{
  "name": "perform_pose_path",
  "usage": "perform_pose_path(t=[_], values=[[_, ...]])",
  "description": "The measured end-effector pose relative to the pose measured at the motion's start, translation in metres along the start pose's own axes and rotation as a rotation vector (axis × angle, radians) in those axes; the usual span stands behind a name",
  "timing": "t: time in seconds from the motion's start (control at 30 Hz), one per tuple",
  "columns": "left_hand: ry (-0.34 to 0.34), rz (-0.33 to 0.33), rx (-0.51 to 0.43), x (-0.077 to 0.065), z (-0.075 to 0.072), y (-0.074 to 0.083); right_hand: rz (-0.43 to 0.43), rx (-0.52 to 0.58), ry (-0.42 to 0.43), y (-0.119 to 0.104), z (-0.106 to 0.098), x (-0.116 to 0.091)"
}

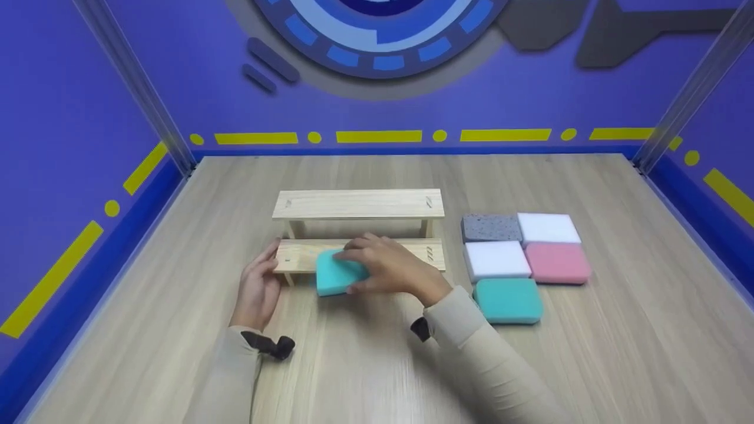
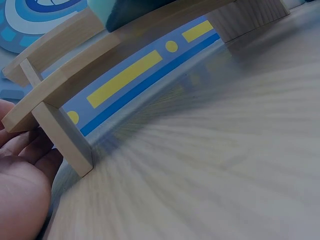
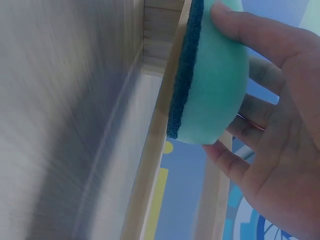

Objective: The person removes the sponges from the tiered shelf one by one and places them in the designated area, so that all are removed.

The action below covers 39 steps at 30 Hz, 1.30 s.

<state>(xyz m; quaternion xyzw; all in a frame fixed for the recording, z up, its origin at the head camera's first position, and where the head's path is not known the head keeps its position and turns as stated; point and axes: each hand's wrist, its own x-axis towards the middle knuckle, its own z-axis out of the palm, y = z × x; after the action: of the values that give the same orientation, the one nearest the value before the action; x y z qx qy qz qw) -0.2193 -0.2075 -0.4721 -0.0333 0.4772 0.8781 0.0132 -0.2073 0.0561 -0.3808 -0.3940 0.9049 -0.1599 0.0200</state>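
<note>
A two-tier wooden rack stands on the table. My right hand grips a teal sponge at the front edge of the rack's lower board. In the right wrist view, the sponge's dark scouring layer faces the board; whether its full weight rests there I cannot tell. At the board's left end, my left hand touches the wood with loosely bent fingers. The left wrist view shows those fingers beside the rack's front leg.
To the right of the rack lie a grey speckled block, two white sponges, one behind and one in front, a pink sponge and another teal sponge. Blue panels wall the table at the back and sides.
</note>
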Motion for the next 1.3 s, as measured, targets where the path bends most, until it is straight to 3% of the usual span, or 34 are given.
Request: perform_pose_path(t=[0.8,1.3], values=[[0.001,0.021,-0.007,0.0,0.0,0.0,-0.03,0.031,-0.026,0.017,-0.023,-0.035],[0.007,0.021,-0.018,0.0,0.0,0.0,0.015,0.114,0.003,0.04,-0.037,-0.068]])
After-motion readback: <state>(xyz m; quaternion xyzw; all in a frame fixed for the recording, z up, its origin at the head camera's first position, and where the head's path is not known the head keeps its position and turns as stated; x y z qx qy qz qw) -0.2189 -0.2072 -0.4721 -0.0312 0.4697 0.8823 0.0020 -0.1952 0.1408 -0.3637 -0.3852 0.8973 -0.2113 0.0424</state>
